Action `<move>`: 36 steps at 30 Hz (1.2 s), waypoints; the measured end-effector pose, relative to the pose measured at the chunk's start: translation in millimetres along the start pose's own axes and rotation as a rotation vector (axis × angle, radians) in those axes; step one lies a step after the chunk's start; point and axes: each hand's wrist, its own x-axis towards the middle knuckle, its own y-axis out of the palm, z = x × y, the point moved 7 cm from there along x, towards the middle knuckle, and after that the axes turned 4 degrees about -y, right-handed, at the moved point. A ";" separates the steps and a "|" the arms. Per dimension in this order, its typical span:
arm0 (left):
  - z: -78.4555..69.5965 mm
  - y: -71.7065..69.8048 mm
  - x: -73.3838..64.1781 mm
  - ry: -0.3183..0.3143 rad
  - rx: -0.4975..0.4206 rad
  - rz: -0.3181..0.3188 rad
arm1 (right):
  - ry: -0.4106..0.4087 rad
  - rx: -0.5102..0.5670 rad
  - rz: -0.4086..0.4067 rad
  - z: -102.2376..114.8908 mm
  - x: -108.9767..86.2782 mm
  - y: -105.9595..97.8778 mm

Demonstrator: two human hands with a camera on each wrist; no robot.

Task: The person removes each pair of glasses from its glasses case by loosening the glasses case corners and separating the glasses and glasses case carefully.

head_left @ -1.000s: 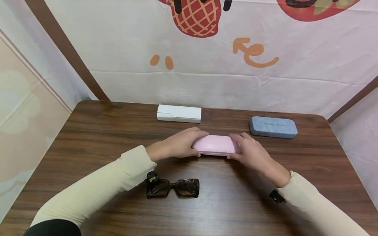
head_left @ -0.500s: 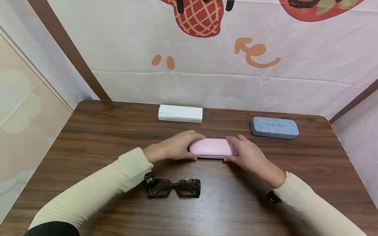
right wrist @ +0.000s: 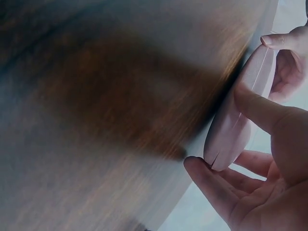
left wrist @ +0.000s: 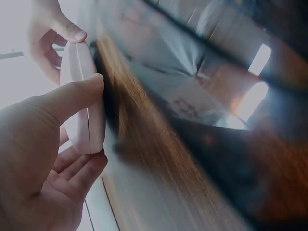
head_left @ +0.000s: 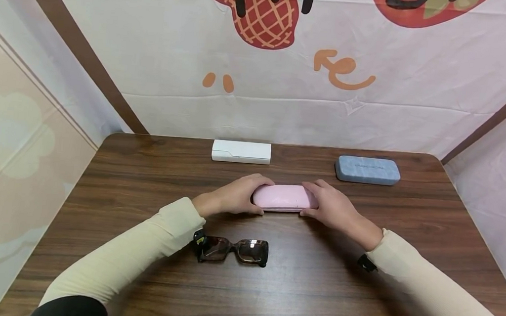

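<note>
A closed pink glasses case (head_left: 284,198) lies lengthwise between both hands near the middle of the wooden table. My left hand (head_left: 244,195) grips its left end, thumb on the near side by the seam and fingers round the far side. At the right end my right hand (head_left: 333,206) holds it the same way. In the right wrist view the seam of the pink case (right wrist: 240,110) shows no gap. Dark tortoiseshell sunglasses (head_left: 233,250) rest on the table nearer me, beside the left cuff. They loom blurred in the left wrist view, one lens (left wrist: 192,86) catching reflections.
A white case (head_left: 241,152) lies at the table's back edge, behind my left hand. Further right, a blue glasses case (head_left: 367,170) sits behind my right hand. A printed cloth (head_left: 256,113) hangs behind the brown wooden table (head_left: 304,301).
Both hands have brought the pink case slightly towards me and to the left, then held still. The sunglasses have tipped a little, and their lenses look lighter.
</note>
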 end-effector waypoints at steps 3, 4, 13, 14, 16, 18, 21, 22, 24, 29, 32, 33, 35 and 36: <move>-0.7 -0.1 0.2 0.000 0.007 0.010 | -0.024 0.002 0.000 1.3 0.3 -0.9; -1.5 -0.4 0.3 0.000 0.009 0.013 | -0.032 0.002 0.000 2.0 0.2 -1.2; -4.8 0.2 1.8 -0.028 0.034 0.052 | -0.074 0.035 0.009 0.2 0.1 -2.4; -4.7 0.3 1.8 -0.029 0.034 0.052 | -0.079 0.041 0.007 0.0 0.2 -3.0; -4.4 0.8 2.2 -0.030 0.036 0.051 | -0.083 0.055 0.004 -0.8 0.9 -3.8; -4.4 1.3 2.6 -0.034 0.044 0.055 | -0.081 0.062 0.004 -2.1 1.9 -3.7; -4.8 1.7 3.4 -0.042 0.056 0.059 | -0.078 0.063 0.006 -3.6 3.5 -4.5; -5.1 1.9 3.8 -0.045 0.059 0.059 | -0.075 0.063 0.007 -4.4 3.9 -4.6; -5.7 2.3 4.5 -0.056 0.066 0.063 | -0.075 0.058 0.007 -5.5 4.7 -5.6; -7.8 2.0 5.4 -0.083 0.073 0.062 | -0.083 0.036 0.012 -7.9 8.9 -7.3; -8.8 1.2 5.1 -0.092 0.075 0.051 | -0.087 0.030 0.025 -8.1 12.3 -8.1; -9.0 1.0 5.0 -0.093 0.076 0.046 | -0.088 0.027 0.030 -8.0 13.3 -8.5; -9.2 0.6 4.7 -0.096 0.079 0.038 | -0.091 0.022 0.042 -7.1 15.6 -9.5; -9.3 0.5 4.7 -0.097 0.082 0.034 | -0.090 0.021 0.047 -6.9 16.8 -9.9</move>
